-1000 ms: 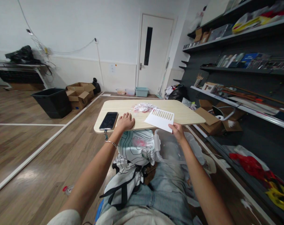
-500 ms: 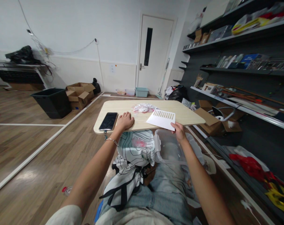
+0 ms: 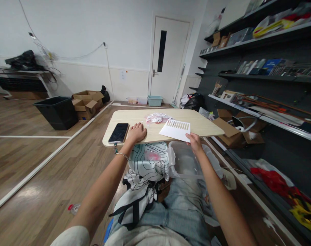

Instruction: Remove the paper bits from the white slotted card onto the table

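My right hand [image 3: 195, 142] pinches the near corner of a white sheet [image 3: 175, 130] with a row of slots along its far edge; the sheet lies over the front edge of a light wooden table [image 3: 206, 126]. Resting on the table near its front edge, my left hand [image 3: 136, 133] has its fingers curled under, knuckles up. Just left of that hand a dark phone [image 3: 119, 132] lies flat. A heap of small pink and white paper bits [image 3: 157, 118] sits further back on the table.
A clear plastic box [image 3: 186, 160] and a patterned cloth [image 3: 147, 164] lie on my lap under the table. Dark shelves [image 3: 260, 78] with goods run along the right. A black bin [image 3: 56, 111] and cardboard boxes [image 3: 87, 102] stand on the floor left.
The white sheet has slid a little further onto the table, flatter than one second ago, with my right hand following. My left hand has stayed put.
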`<state>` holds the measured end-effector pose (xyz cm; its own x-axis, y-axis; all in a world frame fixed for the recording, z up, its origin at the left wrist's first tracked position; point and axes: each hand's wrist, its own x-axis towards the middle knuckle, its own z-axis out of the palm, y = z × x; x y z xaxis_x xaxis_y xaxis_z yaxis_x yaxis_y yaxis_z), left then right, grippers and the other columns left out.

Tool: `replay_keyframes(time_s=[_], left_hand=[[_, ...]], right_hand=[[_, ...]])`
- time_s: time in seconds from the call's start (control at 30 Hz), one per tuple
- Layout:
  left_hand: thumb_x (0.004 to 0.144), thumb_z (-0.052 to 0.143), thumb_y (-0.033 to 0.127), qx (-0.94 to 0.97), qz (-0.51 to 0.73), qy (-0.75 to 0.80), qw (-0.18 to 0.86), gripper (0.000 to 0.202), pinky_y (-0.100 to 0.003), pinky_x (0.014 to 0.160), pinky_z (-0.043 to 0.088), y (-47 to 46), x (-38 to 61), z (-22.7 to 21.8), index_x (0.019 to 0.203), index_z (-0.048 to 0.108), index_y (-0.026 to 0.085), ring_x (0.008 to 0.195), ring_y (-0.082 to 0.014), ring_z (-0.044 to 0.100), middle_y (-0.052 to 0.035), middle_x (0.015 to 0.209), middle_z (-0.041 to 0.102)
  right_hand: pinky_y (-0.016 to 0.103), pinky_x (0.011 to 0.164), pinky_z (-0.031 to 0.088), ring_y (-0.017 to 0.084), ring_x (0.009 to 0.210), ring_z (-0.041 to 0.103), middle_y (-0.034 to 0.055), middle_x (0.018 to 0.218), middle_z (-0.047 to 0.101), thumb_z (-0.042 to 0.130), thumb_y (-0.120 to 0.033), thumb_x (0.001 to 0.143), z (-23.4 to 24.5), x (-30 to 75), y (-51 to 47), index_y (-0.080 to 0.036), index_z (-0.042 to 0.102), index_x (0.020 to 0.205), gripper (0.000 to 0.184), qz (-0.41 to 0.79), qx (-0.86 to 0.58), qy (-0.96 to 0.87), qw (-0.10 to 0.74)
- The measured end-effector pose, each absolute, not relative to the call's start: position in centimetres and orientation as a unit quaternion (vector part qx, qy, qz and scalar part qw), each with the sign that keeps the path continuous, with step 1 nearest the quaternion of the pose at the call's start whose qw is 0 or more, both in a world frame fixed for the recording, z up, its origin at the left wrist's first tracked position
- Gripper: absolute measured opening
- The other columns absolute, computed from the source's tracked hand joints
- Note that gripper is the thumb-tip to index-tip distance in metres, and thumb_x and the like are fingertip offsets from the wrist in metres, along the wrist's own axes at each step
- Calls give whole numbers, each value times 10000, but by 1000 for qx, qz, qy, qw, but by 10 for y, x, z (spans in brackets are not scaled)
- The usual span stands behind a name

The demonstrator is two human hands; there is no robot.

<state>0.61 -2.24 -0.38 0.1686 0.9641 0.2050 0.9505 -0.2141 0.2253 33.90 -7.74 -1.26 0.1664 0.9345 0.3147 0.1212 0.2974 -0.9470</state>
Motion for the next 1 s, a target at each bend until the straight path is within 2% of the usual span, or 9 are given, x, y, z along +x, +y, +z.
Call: replay_keyframes(time_s=[0.27, 0.4, 0.63, 1.0], left_hand=[[1028, 242, 442, 761, 158, 629, 30, 550, -487, 1209, 309, -22, 6, -5, 1413, 522, 166, 1507, -294, 381, -148, 1618, 455], [1027, 251, 444, 759, 158, 631, 30, 538, -487, 1213, 303, -22, 5, -5, 1418, 517, 188, 1506, -291, 381, -137, 1625, 450], [1031, 265, 450, 759, 160, 631, 31, 521, -478, 1209, 308, -21, 4, -6, 1413, 519, 201, 1500, -290, 392, -132, 1613, 467], [1039, 250, 453, 759, 159, 630, 30, 517, -478, 1198, 321, -23, 5, -3, 1389, 524, 190, 1479, -288, 412, -141, 1591, 485]], right_hand=[[239, 356, 282, 102, 436, 386, -17, 502, 526, 709, -475, 653, -13, 346, -78, -178, 624, 624, 310, 313, -499, -533, 607], [229, 349, 270, 96, 436, 372, -21, 491, 512, 730, -461, 627, -11, 343, -71, -181, 618, 600, 302, 335, -491, -530, 605], [207, 349, 216, 74, 445, 345, -20, 527, 519, 766, -389, 580, -8, 347, -60, -193, 577, 605, 273, 396, -442, -470, 654], [216, 371, 257, 50, 392, 273, -68, 453, 429, 784, -402, 630, -7, 357, -54, -212, 507, 648, 336, 452, -402, -482, 634]])
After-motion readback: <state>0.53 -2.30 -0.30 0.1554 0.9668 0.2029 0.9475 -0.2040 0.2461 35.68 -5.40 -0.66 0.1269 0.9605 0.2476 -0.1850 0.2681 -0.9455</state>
